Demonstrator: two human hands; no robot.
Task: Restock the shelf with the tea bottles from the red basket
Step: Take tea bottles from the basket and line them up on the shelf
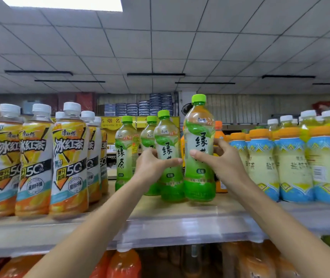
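Two green tea bottles with green caps are in my hands at the top shelf [180, 225]. My left hand [152, 165] grips the left green tea bottle [169, 141], which stands on the shelf. My right hand [222, 159] grips the right green tea bottle [199, 125], the taller-looking one nearest me, upright with its base at the shelf surface. Two more green tea bottles [125, 149] stand behind and to the left. The red basket is out of view.
Several iced black tea bottles [70, 157] with white caps fill the shelf's left side. Blue-and-yellow milk tea bottles [292, 163] crowd the right, and an orange bottle [219, 135] stands just behind my right hand. Orange drink bottles [124, 265] sit on the shelf below.
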